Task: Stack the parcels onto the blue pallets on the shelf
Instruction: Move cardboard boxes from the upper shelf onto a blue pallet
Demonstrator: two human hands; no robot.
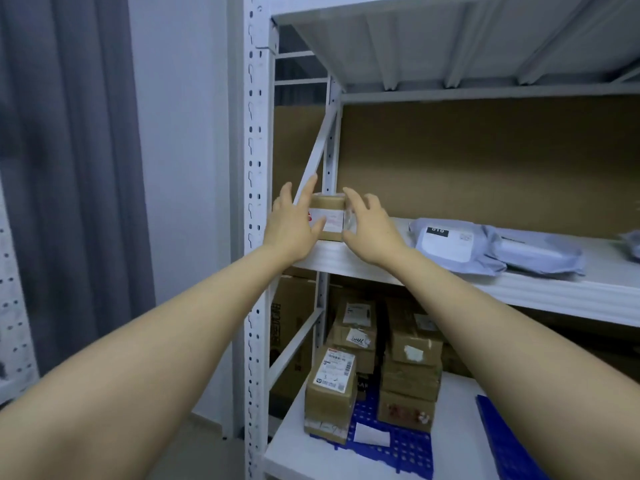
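A small brown parcel (329,206) with a white label stands at the left end of the middle shelf (519,289). My left hand (294,223) lies against its left side, fingers straight up and thumb across the front label. My right hand (372,226) touches its right side with fingers spread. On the shelf below lies a blue pallet (398,445) carrying several stacked brown parcels (332,386). A second blue pallet (502,431) lies to its right, partly hidden behind my right forearm.
Grey plastic mailer bags (485,251) lie on the middle shelf to the right of the parcel. A white upright post (256,202) and a diagonal brace (318,147) stand close to my left hand. Brown cardboard backs the shelf; a grey curtain (69,168) hangs at left.
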